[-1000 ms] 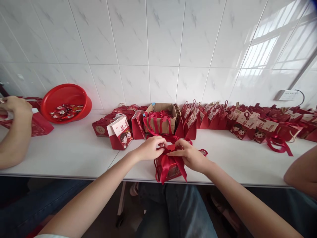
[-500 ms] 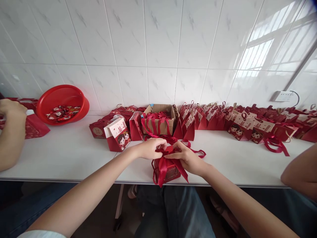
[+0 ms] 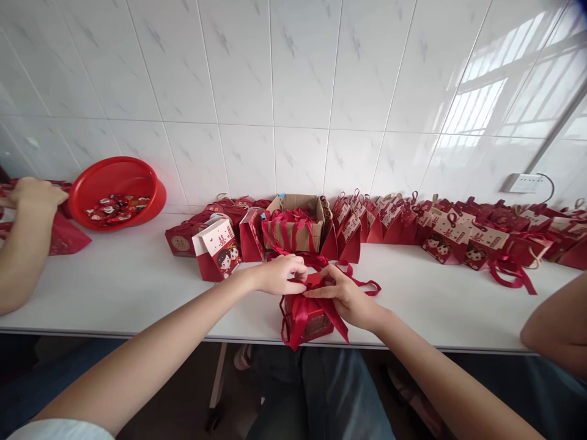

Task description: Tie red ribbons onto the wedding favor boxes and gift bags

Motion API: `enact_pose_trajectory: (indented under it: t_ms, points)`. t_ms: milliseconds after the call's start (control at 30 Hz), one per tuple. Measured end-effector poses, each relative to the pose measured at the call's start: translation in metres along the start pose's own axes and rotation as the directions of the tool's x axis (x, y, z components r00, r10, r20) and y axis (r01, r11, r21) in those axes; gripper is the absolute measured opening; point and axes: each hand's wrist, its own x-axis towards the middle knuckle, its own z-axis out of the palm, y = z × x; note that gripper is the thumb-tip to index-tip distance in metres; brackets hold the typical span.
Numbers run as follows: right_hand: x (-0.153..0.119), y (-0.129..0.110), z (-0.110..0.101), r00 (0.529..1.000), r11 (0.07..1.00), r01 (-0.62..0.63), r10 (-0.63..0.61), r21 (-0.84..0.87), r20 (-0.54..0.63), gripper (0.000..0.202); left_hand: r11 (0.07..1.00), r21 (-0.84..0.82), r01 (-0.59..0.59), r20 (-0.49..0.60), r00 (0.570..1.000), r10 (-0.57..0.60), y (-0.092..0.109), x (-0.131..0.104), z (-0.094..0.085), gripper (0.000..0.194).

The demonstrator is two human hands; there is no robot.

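A small red gift box (image 3: pixel 316 321) stands at the table's front edge, with a red satin ribbon (image 3: pixel 300 315) gathered on its top and its tails hanging down the front. My left hand (image 3: pixel 282 275) pinches the ribbon at the top left of the box. From the right, my right hand (image 3: pixel 343 293) has its fingers closed on the ribbon too, its fingertips close to those of my left hand. The fingers partly hide the place where the ribbon crosses.
Behind the box stands a cardboard carton (image 3: pixel 298 229) with red ribbons, flanked by several red gift boxes (image 3: pixel 217 250). A tilted red basin (image 3: pixel 158 198) holds wrapped sweets. Another person's arm (image 3: pixel 25 244) is at left; an elbow (image 3: pixel 557 321) rests at right.
My hands keep their grip on the ribbon, with only slight finger movement. The other person's hand at left has shifted a little to the right and up.
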Motion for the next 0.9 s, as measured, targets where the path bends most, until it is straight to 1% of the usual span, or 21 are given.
enact_pose_trajectory:
  t_ms: [100, 167, 367, 467, 533, 600, 633, 700, 733, 767, 833, 900]
  points:
    - [0.000, -0.001, -0.001, 1.000, 1.000, -0.015, 0.015, 0.013, 0.002, 0.046, 0.999, -0.049, 0.004, 0.016, 1.000, -0.003, -0.003, 0.004, -0.002, 0.021]
    - [0.000, -0.001, 0.000, 1.000, 1.000, -0.010, 0.010, 0.024, 0.006, 0.046, 0.997, -0.077, 0.011, 0.008, 1.000, -0.011, -0.008, 0.006, -0.003, 0.026]
    - [-0.002, 0.001, 0.003, 1.000, 0.999, -0.017, 0.016, 0.028, 0.026, 0.057, 0.990, -0.132, 0.052, -0.074, 0.995, -0.063, -0.024, 0.000, 0.004, 0.028]
    - [-0.002, 0.001, 0.004, 1.000, 0.999, -0.010, 0.010, 0.049, -0.002, 0.054, 0.981, -0.178, 0.079, -0.141, 0.984, -0.105, -0.021, -0.005, 0.011, 0.027]
    - [0.000, -0.002, 0.003, 0.998, 0.997, -0.029, 0.033, 0.071, -0.060, 0.047, 0.969, -0.226, 0.097, -0.188, 0.972, -0.141, -0.015, -0.007, 0.017, 0.024]
    - [0.002, -0.006, 0.002, 0.984, 0.989, -0.086, 0.104, 0.123, -0.142, 0.036, 0.952, -0.282, 0.119, -0.225, 0.956, -0.186, -0.008, -0.007, 0.023, 0.024]
    - [0.003, -0.008, 0.002, 0.970, 0.980, -0.128, 0.156, 0.153, -0.185, 0.030, 0.942, -0.311, 0.131, -0.241, 0.947, -0.211, -0.005, -0.007, 0.026, 0.025]
    - [0.005, -0.009, 0.002, 0.930, 0.954, -0.221, 0.268, 0.202, -0.250, 0.018, 0.919, -0.363, 0.154, -0.270, 0.926, -0.262, -0.002, -0.006, 0.033, 0.029]
    - [0.005, -0.009, 0.001, 0.911, 0.941, -0.263, 0.315, 0.215, -0.267, 0.017, 0.908, -0.385, 0.164, -0.282, 0.916, -0.285, -0.001, -0.005, 0.035, 0.031]
    - [0.005, -0.009, 0.000, 0.895, 0.929, -0.297, 0.351, 0.220, -0.275, 0.019, 0.898, -0.405, 0.172, -0.293, 0.906, -0.305, 0.000, -0.005, 0.038, 0.032]
    - [0.004, -0.007, -0.002, 0.880, 0.910, -0.350, 0.401, 0.222, -0.256, 0.022, 0.880, -0.440, 0.179, -0.307, 0.891, -0.335, 0.001, -0.005, 0.041, 0.033]
    - [0.004, -0.006, -0.004, 0.871, 0.893, -0.393, 0.438, 0.221, -0.222, 0.019, 0.866, -0.467, 0.180, -0.314, 0.882, -0.353, 0.001, -0.005, 0.044, 0.034]
